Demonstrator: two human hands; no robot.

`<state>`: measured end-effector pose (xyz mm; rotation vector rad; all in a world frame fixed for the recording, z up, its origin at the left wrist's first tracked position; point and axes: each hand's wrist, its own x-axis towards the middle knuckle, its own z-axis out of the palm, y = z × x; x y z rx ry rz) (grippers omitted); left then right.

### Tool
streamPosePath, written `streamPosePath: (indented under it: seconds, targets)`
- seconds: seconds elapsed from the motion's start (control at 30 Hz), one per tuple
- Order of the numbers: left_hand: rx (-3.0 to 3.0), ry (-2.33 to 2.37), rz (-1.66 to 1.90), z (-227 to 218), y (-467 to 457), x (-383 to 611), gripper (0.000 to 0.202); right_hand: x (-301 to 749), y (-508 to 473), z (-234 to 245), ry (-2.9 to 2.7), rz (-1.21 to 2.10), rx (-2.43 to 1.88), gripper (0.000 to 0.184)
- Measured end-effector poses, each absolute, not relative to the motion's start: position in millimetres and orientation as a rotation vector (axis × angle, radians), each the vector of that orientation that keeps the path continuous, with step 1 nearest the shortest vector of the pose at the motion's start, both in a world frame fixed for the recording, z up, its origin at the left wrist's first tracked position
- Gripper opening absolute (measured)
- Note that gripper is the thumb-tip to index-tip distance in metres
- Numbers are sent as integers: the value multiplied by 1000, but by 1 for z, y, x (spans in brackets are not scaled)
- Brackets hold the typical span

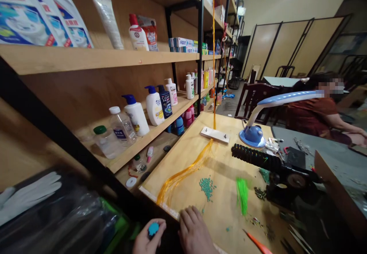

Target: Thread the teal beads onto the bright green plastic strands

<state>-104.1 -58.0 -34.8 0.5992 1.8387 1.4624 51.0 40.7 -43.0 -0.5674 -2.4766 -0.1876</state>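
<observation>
My left hand [145,240] is at the bottom of the view, just off the table's front edge. Its thumb and fingers close around a small round blue cap-like piece [153,229]; its exact kind is unclear. Beside it, my right hand [195,229] lies on the table edge, fingers laid forward, with nothing visible in it. Past the right hand is a loose pile of small teal beads [207,188], with a few strays nearer. Orange threads [186,168] run over the table from a white clamp plate [215,134] to the front left edge.
A bundle of green threads [242,196], orange-handled tweezers [256,242] and a black machine [298,177] occupy the right side. A blue lamp [252,134] stands behind. Shelves with bottles [155,106] line the left. A person in a dark red top [309,112] sits at the far right.
</observation>
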Motion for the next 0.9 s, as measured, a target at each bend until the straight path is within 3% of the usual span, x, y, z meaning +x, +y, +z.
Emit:
streamPosePath:
  seconds: [0.23, 0.57, 0.7, 0.9]
  targets:
    - [19, 1572, 1533, -44, -58, -83, 72, 57, 38, -42, -2381, -208, -548, 30]
    - [-212, 1363, 1585, -23, -54, -66, 77, 56, 37, -38, -2385, -186, -546, 29]
    - [-184, 1491, 1589, -22, -47, -65, 80, 55, 36, -41, -2412, -189, -544, 31]
    - [292, 1719, 1586, -22, -52, -77, 61, 60, 38, -25, -2401, 38, -575, 27]
